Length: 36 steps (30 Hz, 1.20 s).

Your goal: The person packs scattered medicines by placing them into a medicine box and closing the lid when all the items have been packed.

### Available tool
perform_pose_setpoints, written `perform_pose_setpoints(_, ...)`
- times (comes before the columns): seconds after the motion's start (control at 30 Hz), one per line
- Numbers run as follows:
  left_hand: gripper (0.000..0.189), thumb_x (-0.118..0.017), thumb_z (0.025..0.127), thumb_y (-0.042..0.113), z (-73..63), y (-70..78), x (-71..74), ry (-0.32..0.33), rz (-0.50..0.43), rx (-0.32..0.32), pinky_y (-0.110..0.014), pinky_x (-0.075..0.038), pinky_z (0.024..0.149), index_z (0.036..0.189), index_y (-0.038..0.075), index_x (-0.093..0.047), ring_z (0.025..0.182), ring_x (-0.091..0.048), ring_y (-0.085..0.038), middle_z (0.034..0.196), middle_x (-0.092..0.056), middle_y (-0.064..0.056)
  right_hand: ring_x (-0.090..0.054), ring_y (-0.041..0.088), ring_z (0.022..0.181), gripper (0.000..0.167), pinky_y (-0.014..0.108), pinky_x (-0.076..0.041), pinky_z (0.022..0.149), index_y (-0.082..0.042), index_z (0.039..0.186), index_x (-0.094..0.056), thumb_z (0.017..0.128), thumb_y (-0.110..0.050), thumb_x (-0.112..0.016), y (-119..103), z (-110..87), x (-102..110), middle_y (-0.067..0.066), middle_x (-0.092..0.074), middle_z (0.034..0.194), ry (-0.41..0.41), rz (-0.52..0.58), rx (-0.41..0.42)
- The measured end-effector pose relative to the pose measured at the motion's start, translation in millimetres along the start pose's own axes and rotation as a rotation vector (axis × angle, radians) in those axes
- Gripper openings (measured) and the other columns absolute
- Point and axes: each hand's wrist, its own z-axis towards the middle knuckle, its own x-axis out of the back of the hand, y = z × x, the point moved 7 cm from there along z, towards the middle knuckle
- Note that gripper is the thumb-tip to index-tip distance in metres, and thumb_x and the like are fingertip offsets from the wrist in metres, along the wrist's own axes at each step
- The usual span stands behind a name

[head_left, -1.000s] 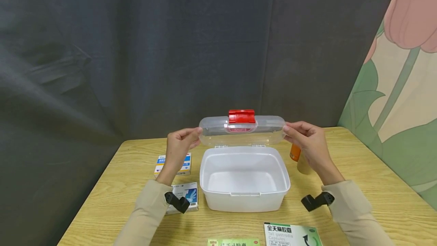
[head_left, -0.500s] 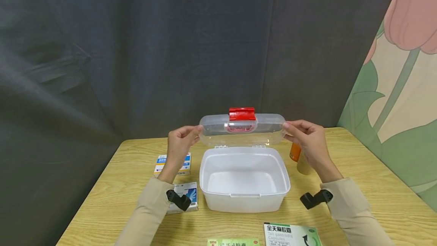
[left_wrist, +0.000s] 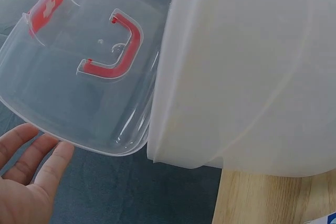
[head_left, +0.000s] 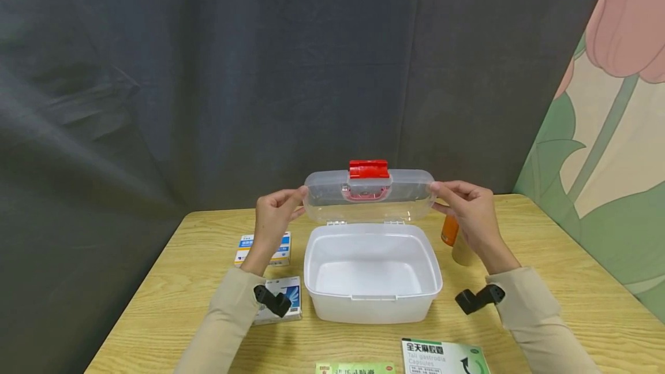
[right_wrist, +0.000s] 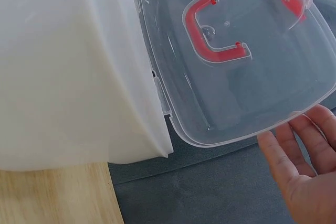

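A white plastic first-aid box stands on the table with its clear hinged lid raised at the back. The lid carries a red latch with a white cross and a red handle. At the lid's left edge, my left hand pinches the rim between thumb and fingers. My right hand holds the opposite edge the same way; in the right wrist view its fingertips are at the rim. Inside, the box shows only its bare floor.
Left of the box lie a blue-and-white medicine box and another carton, partly behind my left arm. An orange bottle and a brownish cylinder stand right. In front are a green carton and a white-green one.
The lid has swung slightly further up and back, its red latch rising. Both hands have risen a little with it, while the box and cartons have stayed put.
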Motion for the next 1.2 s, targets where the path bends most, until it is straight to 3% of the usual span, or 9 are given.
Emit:
perform_pose_setpoints(0.27, 0.043, -0.072, 0.089, 0.034, 3.0, 0.6, -0.7, 0.010, 0.017, 0.018, -0.033, -0.057, 0.076, 0.099, -0.008, -0.072, 0.091, -0.069, -0.028, 0.099, -0.070, -0.019, -0.067, 0.017, 0.089, 0.017, 0.031, -0.054, 0.075, 0.001, 0.094, -0.075, 0.091, -0.015, -0.070, 0.9, 2.1, 2.4, 0.001, -0.072, 0.092, 0.034, -0.051, -0.012)
perform_pose_setpoints(0.5, 0.044, -0.072, 0.088, 0.036, 4.2, -0.5, -1.4, 0.028, 0.020, 0.019, -0.032, -0.058, 0.073, 0.098, -0.007, -0.073, 0.088, -0.070, -0.026, 0.097, -0.071, -0.018, -0.068, 0.017, 0.088, 0.014, 0.033, -0.055, 0.074, 0.002, 0.094, -0.075, 0.091, -0.009, -0.068, 0.9, 3.6, 2.9, 0.006, -0.072, 0.093, 0.014, 0.007, 0.001)
perform_pose_setpoints(0.73, 0.048, -0.072, 0.086, 0.042, 3.3, -1.5, -0.3, 0.025, 0.031, 0.005, -0.033, -0.057, 0.075, 0.099, -0.004, -0.074, 0.087, -0.070, -0.025, 0.097, -0.071, -0.015, -0.070, 0.015, 0.087, 0.011, 0.030, -0.054, 0.076, -0.002, 0.099, -0.075, 0.091, -0.003, -0.067, 4.3, 0.2, 3.7, 0.001, -0.073, 0.097, -0.001, 0.024, 0.017)
perform_pose_setpoints(0.93, 0.048, -0.071, 0.087, 0.042, 2.5, -3.3, -0.1, 0.021, 0.027, -0.005, -0.032, -0.057, 0.075, 0.099, -0.005, -0.073, 0.090, -0.069, -0.031, 0.100, -0.071, -0.015, -0.070, 0.014, 0.086, 0.016, 0.027, -0.054, 0.077, -0.002, 0.105, -0.073, 0.089, -0.005, -0.070, 10.4, -4.0, 6.7, -0.002, -0.073, 0.098, 0.004, 0.000, -0.020)
perform_pose_setpoints(1.2, 0.047, -0.072, 0.088, 0.038, 2.6, -1.9, -1.2, 0.016, 0.012, -0.030, -0.033, -0.058, 0.073, 0.099, -0.007, -0.072, 0.093, -0.067, -0.038, 0.099, -0.070, -0.020, -0.067, 0.013, 0.098, 0.019, 0.032, -0.054, 0.079, -0.002, 0.108, -0.072, 0.097, -0.012, -0.061, 31.9, -10.0, 6.4, 0.002, -0.071, 0.109, -0.048, 0.060, -0.078)
